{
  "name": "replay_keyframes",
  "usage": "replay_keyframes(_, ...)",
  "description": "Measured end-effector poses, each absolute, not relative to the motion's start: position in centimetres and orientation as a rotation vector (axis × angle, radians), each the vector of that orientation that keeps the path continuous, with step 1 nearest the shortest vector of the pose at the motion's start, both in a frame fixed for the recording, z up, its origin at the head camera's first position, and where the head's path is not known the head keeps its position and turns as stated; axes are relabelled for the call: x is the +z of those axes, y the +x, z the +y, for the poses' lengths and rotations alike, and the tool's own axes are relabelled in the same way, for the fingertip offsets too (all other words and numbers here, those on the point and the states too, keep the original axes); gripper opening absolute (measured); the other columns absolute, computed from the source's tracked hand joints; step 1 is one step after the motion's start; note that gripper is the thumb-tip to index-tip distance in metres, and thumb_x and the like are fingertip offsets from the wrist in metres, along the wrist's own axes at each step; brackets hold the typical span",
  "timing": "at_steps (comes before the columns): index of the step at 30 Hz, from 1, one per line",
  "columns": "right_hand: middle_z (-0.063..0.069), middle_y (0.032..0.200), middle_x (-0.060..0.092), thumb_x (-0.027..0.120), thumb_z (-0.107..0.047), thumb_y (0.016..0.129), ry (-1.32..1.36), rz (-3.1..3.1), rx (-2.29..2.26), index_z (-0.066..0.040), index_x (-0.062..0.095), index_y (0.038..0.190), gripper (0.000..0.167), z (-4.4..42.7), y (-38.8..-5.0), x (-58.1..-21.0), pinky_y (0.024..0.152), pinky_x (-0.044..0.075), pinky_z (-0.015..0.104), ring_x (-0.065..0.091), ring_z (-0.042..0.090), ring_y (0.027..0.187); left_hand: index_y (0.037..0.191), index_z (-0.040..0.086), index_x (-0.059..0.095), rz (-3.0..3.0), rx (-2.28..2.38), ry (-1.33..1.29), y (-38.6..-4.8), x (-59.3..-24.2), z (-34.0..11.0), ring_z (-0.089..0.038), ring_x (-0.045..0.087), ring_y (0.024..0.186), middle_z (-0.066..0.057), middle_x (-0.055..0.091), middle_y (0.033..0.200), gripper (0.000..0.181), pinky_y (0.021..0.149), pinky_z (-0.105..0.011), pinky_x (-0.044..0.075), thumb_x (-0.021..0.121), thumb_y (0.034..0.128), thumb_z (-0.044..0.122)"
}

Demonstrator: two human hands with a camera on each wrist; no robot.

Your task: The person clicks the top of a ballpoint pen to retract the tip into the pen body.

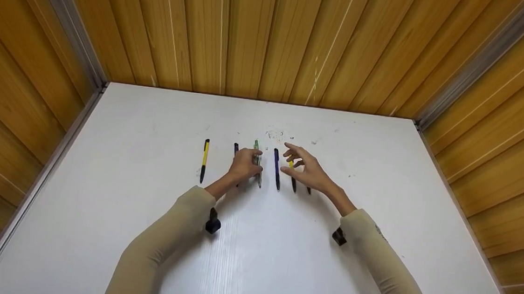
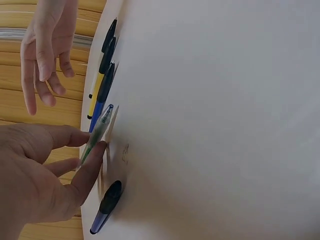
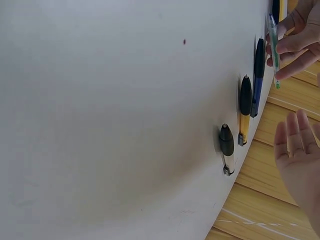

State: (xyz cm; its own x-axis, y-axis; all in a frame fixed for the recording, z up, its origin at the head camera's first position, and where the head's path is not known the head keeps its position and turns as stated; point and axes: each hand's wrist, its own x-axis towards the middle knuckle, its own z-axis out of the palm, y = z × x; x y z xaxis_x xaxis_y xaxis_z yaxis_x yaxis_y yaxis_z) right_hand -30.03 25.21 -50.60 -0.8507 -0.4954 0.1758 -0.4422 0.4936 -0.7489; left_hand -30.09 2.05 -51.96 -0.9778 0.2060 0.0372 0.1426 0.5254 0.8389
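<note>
Left hand (image 1: 245, 163) pinching green pen (image 2: 100, 127), right hand (image 1: 310, 170) spread (seemingly above yellow pen (image 3: 244, 102))

A yellow-brown, wood-grain panelled wall (image 1: 247, 38) stands at twelve o'clock, grey metal posts (image 1: 71, 20) at ten and two; pale glare lights the smooth white tabletop (image 1: 303, 281) at six.

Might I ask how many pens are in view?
6, left to right in the head view: yellow pen, dark pen, green pen in the left hand, blue pen, second yellow pen, white pen. Some are partly hidden there.
</note>
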Motion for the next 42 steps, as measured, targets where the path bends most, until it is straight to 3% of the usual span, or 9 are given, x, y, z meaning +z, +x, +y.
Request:
replay_keyframes(6, 0.030, 0.131, 0.058, 0.072, -0.005, 0.094, -0.743, 2.590, -1.450, 0.001, 0.043, 0.151, 0.064, 25.5, -29.8, -50.6, 0.099, 0.053, 0.060, 0.061, 0.046, 0.119, 0.129, -0.008, 0.066, 2.721, 1.380, 0.368, -29.8, -51.6, 2.3, -0.031, 0.068, 0.109, -0.026, 0.070, 0.124, 0.045, 0.097, -0.044, 0.059, 0.069, 0.0839, -0.009)
replay_keyframes(11, 0.037, 0.131, 0.057, 0.067, -0.004, 0.098, -0.786, 2.551, -1.406, 0.008, 0.044, 0.148, 0.056, 24.3, -29.6, -50.0, 0.101, 0.050, 0.064, 0.059, 0.051, 0.120, 0.116, -0.009, 0.072, 2.779, 1.342, 0.273, -29.5, -51.9, 1.4, -0.031, 0.068, 0.103, -0.025, 0.072, 0.116, 0.035, 0.088, -0.041, 0.061, 0.072, 0.0812, -0.010)
replay_keyframes(14, 0.038, 0.129, 0.059, 0.065, -0.004, 0.099, -0.804, 2.517, -1.404, 0.010, 0.049, 0.144, 0.050, 23.7, -29.1, -49.0, 0.102, 0.049, 0.065, 0.059, 0.053, 0.119, 0.099, -0.009, 0.072, 2.794, 1.343, 0.261, -29.5, -52.1, 1.0, -0.025, 0.059, 0.090, -0.024, 0.070, 0.105, 0.019, 0.076, -0.036, 0.056, 0.074, 0.0802, -0.010)
replay_keyframes(17, 0.037, 0.129, 0.061, 0.063, -0.001, 0.099, -0.826, 2.505, -1.409, 0.012, 0.052, 0.140, 0.045, 23.7, -28.6, -48.0, 0.104, 0.049, 0.065, 0.060, 0.054, 0.119, 0.093, -0.010, 0.071, 2.803, 1.357, 0.275, -29.7, -52.1, 0.9, -0.022, 0.051, 0.087, -0.023, 0.065, 0.101, 0.015, 0.074, -0.035, 0.051, 0.076, 0.0790, -0.008)
replay_keyframes(22, 0.037, 0.132, 0.060, 0.059, 0.003, 0.099, -0.861, 2.510, -1.403, 0.014, 0.053, 0.138, 0.041, 24.3, -28.5, -47.8, 0.105, 0.050, 0.063, 0.060, 0.053, 0.120, 0.104, -0.013, 0.073, 2.815, 1.403, 0.302, -29.7, -52.0, 0.9, -0.027, 0.055, 0.094, -0.025, 0.065, 0.104, 0.026, 0.085, -0.042, 0.055, 0.076, 0.0786, -0.008)
replay_keyframes(30, 0.036, 0.133, 0.060, 0.059, 0.000, 0.101, -0.784, 2.496, -1.420, 0.014, 0.053, 0.138, 0.040, 25.5, -29.4, -48.9, 0.106, 0.049, 0.063, 0.060, 0.052, 0.122, 0.124, -0.012, 0.065, 2.714, 1.525, 0.376, -29.4, -51.2, 1.3, -0.037, 0.065, 0.103, -0.030, 0.063, 0.116, 0.038, 0.088, -0.043, 0.059, 0.073, 0.0869, -0.004)
replay_keyframes(34, 0.033, 0.134, 0.061, 0.060, -0.003, 0.102, -0.743, 2.509, -1.442, 0.012, 0.052, 0.140, 0.042, 26.5, -30.4, -50.0, 0.105, 0.055, 0.042, 0.061, 0.049, 0.122, 0.126, -0.010, 0.063, 2.699, 1.519, 0.438, -29.9, -50.9, 2.0, -0.038, 0.068, 0.103, -0.028, 0.066, 0.114, 0.038, 0.089, -0.044, 0.061, 0.071, 0.0891, -0.003)
replay_keyframes(37, 0.032, 0.133, 0.062, 0.062, -0.004, 0.101, -0.721, 2.477, -1.496, 0.010, 0.053, 0.141, 0.044, 27.1, -30.7, -50.3, 0.096, 0.056, 0.021, 0.062, 0.048, 0.120, 0.129, -0.008, 0.062, 2.673, 1.477, 0.430, -30.3, -50.8, 2.7, -0.036, 0.071, 0.101, -0.027, 0.068, 0.114, 0.041, 0.085, -0.040, 0.062, 0.071, 0.0895, -0.003)
replay_keyframes(42, 0.031, 0.129, 0.064, 0.065, -0.006, 0.099, -0.696, 2.460, -1.549, 0.005, 0.055, 0.141, 0.044, 27.9, -30.7, -50.4, 0.089, 0.055, 0.014, 0.065, 0.045, 0.117, 0.135, -0.003, 0.060, 2.637, 1.380, 0.371, -30.9, -50.9, 4.3, -0.030, 0.072, 0.089, -0.025, 0.069, 0.112, 0.046, 0.072, -0.030, 0.061, 0.070, 0.0901, -0.003)
